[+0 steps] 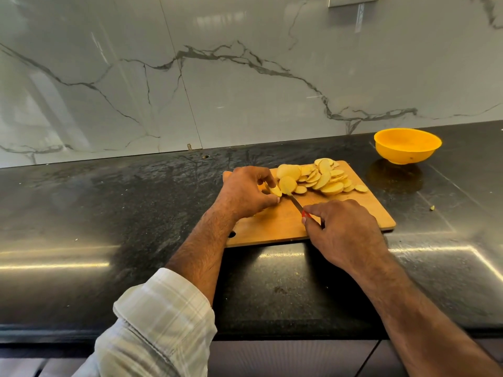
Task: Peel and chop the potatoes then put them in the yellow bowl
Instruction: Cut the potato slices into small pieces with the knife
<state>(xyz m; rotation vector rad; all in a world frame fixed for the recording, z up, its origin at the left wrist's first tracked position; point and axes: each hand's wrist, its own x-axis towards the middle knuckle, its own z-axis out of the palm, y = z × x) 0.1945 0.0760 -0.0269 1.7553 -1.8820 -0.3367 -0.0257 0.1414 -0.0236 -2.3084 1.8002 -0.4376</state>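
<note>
Fingers [268, 198] of the left hand [245, 193] pinch a small pale potato end [275, 191]; right hand [343, 229] grips the red-handled knife [296, 204]; the blade could nick fingertips on that short stub.

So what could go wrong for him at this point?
The left hand pinches only a small end piece of potato right beside the knife that the right hand holds, so a slip could nick a fingertip. The slices are heaped near the cutting board's far edge and could slide onto the counter. The yellow bowl stands apart, so slices may drop on the way over.
</note>
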